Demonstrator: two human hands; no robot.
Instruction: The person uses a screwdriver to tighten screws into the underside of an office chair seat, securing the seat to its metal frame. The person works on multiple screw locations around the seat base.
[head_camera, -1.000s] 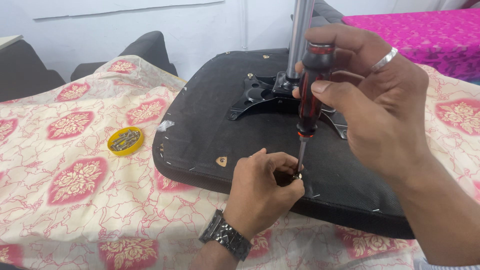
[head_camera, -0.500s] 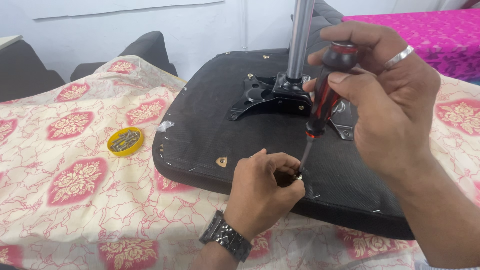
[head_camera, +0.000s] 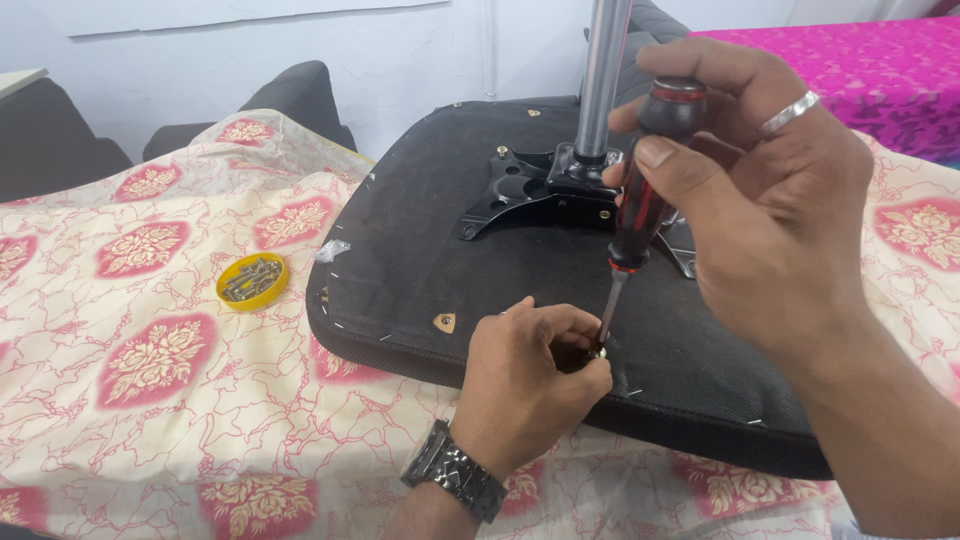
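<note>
A black office-chair seat (head_camera: 430, 230) lies upside down on a floral cloth, its metal base plate (head_camera: 525, 190) and grey post (head_camera: 603, 70) pointing up. My right hand (head_camera: 760, 200), with a silver ring, grips a screwdriver (head_camera: 642, 190) with a red and black handle; its tip rests on a small brass screw (head_camera: 600, 351) near the seat's front edge. My left hand (head_camera: 530, 385), with a dark metal watch on the wrist, pinches that screw with its fingertips to steady it.
A yellow lid (head_camera: 252, 281) holding several screws sits on the cloth (head_camera: 150, 380) left of the seat. A brass fitting (head_camera: 444, 322) shows on the seat's underside. Dark chairs (head_camera: 290, 95) stand behind, and a magenta cloth (head_camera: 860, 60) covers a surface at the back right.
My right hand has tilted the screwdriver's handle to the right and away from me; the tip stays on the screw. The left hand has not moved.
</note>
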